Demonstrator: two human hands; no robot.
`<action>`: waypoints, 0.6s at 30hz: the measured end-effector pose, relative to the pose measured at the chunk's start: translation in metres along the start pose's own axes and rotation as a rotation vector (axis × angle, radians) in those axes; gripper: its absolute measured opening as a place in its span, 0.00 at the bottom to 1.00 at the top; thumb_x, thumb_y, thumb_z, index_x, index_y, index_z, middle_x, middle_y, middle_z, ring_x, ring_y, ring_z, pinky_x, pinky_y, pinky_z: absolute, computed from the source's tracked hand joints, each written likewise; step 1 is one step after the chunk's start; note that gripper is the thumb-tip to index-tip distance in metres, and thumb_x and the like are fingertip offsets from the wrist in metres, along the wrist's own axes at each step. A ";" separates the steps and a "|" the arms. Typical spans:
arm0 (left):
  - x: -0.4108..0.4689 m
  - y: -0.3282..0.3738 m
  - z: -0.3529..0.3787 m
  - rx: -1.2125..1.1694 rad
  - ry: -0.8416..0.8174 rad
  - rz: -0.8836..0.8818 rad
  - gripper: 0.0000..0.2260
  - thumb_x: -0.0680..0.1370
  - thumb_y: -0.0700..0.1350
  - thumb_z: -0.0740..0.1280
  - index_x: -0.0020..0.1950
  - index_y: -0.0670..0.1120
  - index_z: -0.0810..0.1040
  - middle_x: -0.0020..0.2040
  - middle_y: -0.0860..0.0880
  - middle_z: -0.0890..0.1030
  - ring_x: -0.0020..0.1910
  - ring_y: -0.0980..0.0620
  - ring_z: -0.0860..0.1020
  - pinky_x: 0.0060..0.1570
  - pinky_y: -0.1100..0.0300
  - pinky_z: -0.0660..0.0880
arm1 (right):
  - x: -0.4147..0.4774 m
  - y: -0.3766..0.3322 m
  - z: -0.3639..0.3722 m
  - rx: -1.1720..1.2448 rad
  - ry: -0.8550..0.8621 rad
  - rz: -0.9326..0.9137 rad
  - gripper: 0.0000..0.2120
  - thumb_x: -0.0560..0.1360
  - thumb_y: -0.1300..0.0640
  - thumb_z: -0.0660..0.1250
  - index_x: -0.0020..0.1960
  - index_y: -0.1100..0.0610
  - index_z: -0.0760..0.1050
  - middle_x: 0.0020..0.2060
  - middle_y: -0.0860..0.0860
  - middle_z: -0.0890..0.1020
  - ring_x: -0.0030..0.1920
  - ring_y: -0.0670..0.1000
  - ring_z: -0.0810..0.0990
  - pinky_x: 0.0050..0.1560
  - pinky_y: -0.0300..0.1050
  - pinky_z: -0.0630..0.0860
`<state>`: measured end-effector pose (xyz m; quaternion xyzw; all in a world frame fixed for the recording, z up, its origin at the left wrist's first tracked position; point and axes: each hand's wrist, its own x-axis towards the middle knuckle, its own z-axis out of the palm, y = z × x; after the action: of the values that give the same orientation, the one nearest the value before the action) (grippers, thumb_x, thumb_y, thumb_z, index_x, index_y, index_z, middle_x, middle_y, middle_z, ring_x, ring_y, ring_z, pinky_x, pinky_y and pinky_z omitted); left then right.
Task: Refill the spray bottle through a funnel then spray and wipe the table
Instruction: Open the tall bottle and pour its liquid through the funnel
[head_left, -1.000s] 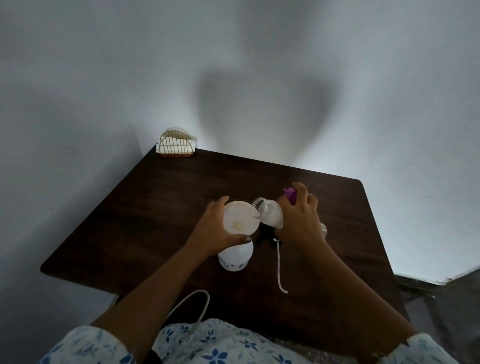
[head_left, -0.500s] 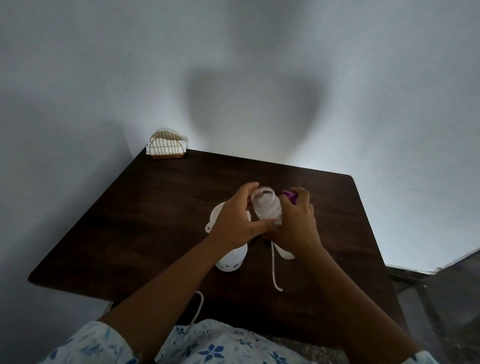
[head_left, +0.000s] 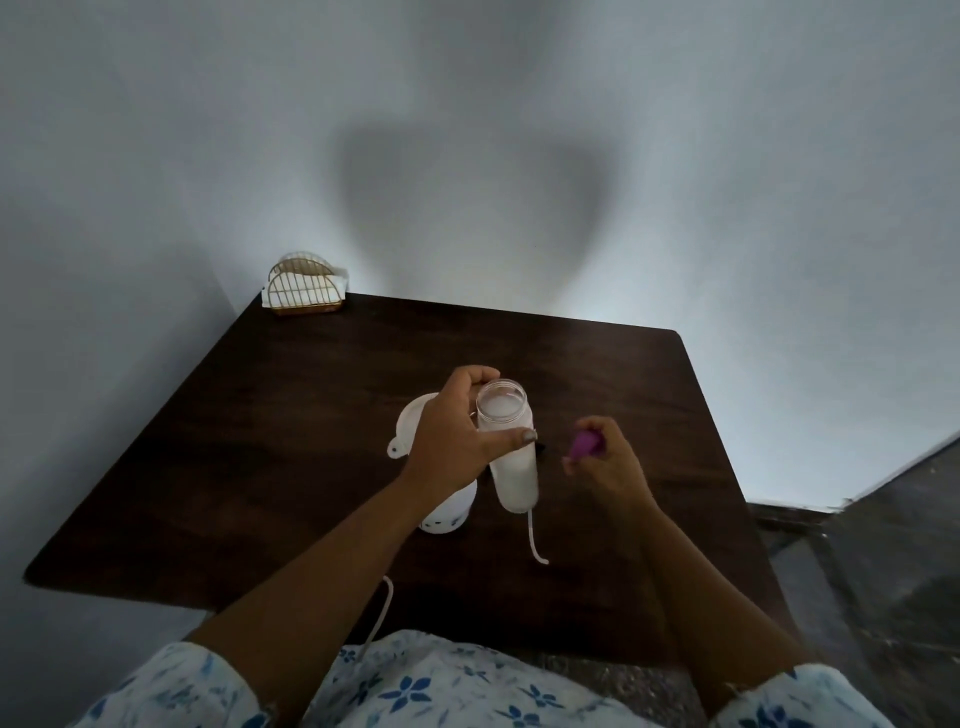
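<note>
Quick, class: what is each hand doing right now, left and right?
Left hand: grips the clear bottle.
Right hand: holds the purple cap.

From my remote seat I took this for a room in a home, most likely a plain dining corner. A dark brown wooden table with rounded corners (head_left: 291, 426) stood pushed into the angle of two bare, pale grey painted walls (head_left: 675, 182). At its far left corner sat a small gold wire napkin holder with arched sides (head_left: 304, 296), stocked with white paper napkins (head_left: 340, 274). To the right, a dark speckled stone floor (head_left: 883, 545) met the wall. The person at the table wore a loose white garment printed with blue flowers (head_left: 441, 691), which looked like everyday wear.
</note>
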<state>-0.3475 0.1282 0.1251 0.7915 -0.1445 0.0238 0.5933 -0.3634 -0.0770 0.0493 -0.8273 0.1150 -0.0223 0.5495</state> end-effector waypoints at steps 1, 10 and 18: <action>0.000 0.001 0.000 -0.006 -0.005 0.000 0.29 0.62 0.41 0.78 0.59 0.46 0.70 0.50 0.56 0.78 0.50 0.61 0.77 0.48 0.71 0.74 | -0.002 0.014 0.004 -0.085 0.018 0.043 0.20 0.69 0.66 0.69 0.51 0.44 0.70 0.57 0.56 0.71 0.51 0.53 0.76 0.49 0.48 0.79; -0.002 0.005 0.002 -0.033 -0.048 0.024 0.31 0.62 0.41 0.78 0.60 0.44 0.69 0.53 0.51 0.79 0.52 0.58 0.78 0.49 0.69 0.75 | -0.028 0.075 0.034 -0.531 -0.057 0.228 0.09 0.69 0.57 0.71 0.40 0.51 0.70 0.44 0.48 0.78 0.46 0.48 0.77 0.50 0.49 0.78; -0.004 0.004 0.002 -0.018 -0.089 0.006 0.30 0.62 0.41 0.78 0.60 0.46 0.69 0.50 0.56 0.78 0.48 0.67 0.77 0.47 0.72 0.73 | -0.033 0.079 0.040 -0.797 -0.072 0.161 0.11 0.74 0.48 0.65 0.52 0.53 0.71 0.55 0.51 0.78 0.59 0.53 0.73 0.56 0.51 0.74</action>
<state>-0.3522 0.1260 0.1277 0.7861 -0.1732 -0.0107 0.5932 -0.4019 -0.0630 -0.0360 -0.9640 0.1596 0.0959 0.1897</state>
